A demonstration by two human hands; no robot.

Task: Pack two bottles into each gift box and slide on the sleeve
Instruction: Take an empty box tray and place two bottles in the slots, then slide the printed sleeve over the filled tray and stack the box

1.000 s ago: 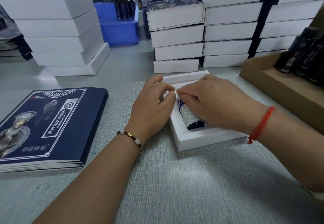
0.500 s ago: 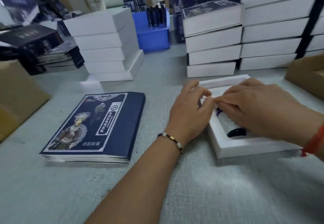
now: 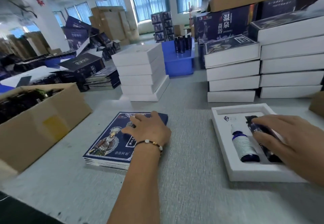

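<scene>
Bottles are seen lying side by side, lengthwise, in the two recesses of a shallow white cardboard gift box (image 3: 226, 146) at four o'clock on the grey table (image 3: 184, 188). The dark blue bottle with a pale label and white cap (image 3: 244, 142) sits fully down in the left recess, base toward the viewer. The black bottle with faint lettering (image 3: 257, 127) occupies the right recess and is covered along most of its length by the right hand (image 3: 287, 139), whose fingers are laid nearly straight over it, pressing rather than curling round; it appears to be held down so that it seats flush and the box stays put. An empty strip of the tray is left at the far end.

At nine o'clock from the box, well apart from it, a stack of flat navy-blue printed sleeves bearing a costumed figure (image 3: 108, 144) is kept within easy reach. The left hand (image 3: 149, 129) rests on the top sleeve, fingers spread and lightly bent at its far edge, nothing lifted yet; a sleeve is probably about to be picked off. Whether an edge is already pinched cannot be told.

Further out, stacks of plain white boxes (image 3: 140, 73) stand at twelve o'clock and finished boxes (image 3: 287, 66) at one o'clock, and an open brown carton of dark bottles (image 3: 57, 118) lies at nine o'clock.
</scene>
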